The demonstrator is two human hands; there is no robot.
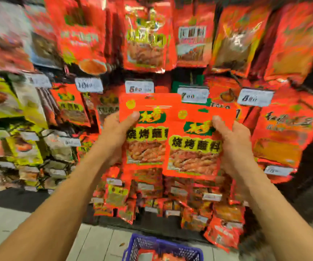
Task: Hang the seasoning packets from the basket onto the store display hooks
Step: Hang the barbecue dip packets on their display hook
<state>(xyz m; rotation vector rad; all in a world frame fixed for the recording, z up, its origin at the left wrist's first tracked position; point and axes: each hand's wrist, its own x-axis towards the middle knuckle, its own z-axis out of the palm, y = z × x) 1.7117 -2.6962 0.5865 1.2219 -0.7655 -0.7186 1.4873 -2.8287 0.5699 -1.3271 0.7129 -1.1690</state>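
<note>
The left hand and right hand are each gripping a packet, thumbs curled over the fronts; I'd be aligning each top hole with a hook just above the hands.

**One camera, worn on the head**

Only one view is given, so no part of the scene is shared with a second view. The scene is seen from the person's head, looking forward and a bit down. Both arms are seen reaching out from the bottom corners. The left hand and the right hand are seen very near, in the middle of the picture. Just past the fingers, the display wall is faced head-on and fills most of the view. Far below the fingers, at the bottom edge, the blue basket is looked down on. The edges of the picture are bent and blurred.
</note>
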